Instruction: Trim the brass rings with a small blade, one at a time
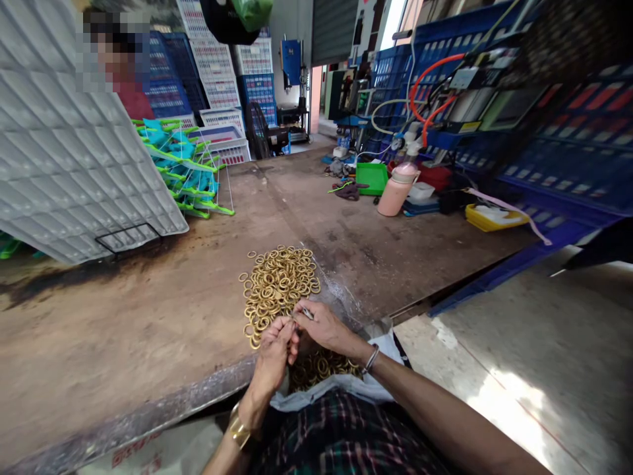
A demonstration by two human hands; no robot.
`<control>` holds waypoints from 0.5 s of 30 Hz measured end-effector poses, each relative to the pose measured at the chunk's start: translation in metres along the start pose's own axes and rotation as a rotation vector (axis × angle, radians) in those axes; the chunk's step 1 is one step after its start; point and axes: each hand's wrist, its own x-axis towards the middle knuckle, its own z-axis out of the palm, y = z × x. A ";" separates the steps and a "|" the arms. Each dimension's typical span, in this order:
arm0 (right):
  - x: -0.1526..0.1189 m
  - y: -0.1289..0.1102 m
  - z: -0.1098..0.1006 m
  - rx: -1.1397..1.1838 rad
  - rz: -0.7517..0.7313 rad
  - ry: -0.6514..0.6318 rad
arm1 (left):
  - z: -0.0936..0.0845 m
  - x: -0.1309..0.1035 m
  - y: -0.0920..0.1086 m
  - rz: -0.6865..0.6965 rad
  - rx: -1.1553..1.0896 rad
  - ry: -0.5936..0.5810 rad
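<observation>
A heap of brass-coloured rings lies on the table, with a few loose ones at its left edge. My left hand is at the near side of the heap, its fingers closed in a pinch on something too small to make out. Meeting it fingertip to fingertip, my right hand is closed around a small silver-grey metal piece whose kind I cannot tell. Below both hands, more rings fill a white sack at my lap.
The brown wooden table runs away from me. At left stand a white ribbed panel and green hangers. A pink bottle, green tray and yellow tray sit at right. Another person is behind the panel.
</observation>
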 end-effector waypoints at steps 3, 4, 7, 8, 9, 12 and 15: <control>0.001 0.000 -0.001 0.061 0.001 -0.013 | 0.001 -0.002 0.000 0.019 -0.034 -0.007; 0.001 0.000 -0.001 0.082 -0.002 -0.015 | 0.001 -0.003 0.000 0.023 -0.043 -0.010; 0.001 0.000 -0.002 0.147 -0.016 -0.025 | 0.002 -0.005 -0.002 0.039 -0.073 -0.028; 0.001 0.000 -0.003 0.166 -0.020 -0.028 | 0.002 -0.005 -0.003 0.043 -0.083 -0.032; 0.000 -0.001 -0.003 0.179 -0.025 -0.034 | 0.002 -0.006 -0.003 0.045 -0.096 -0.034; -0.001 -0.003 -0.003 0.166 -0.021 -0.037 | 0.002 -0.006 -0.004 0.049 -0.140 -0.039; -0.005 -0.002 -0.002 0.060 0.006 0.017 | 0.001 -0.007 -0.004 0.064 -0.182 -0.044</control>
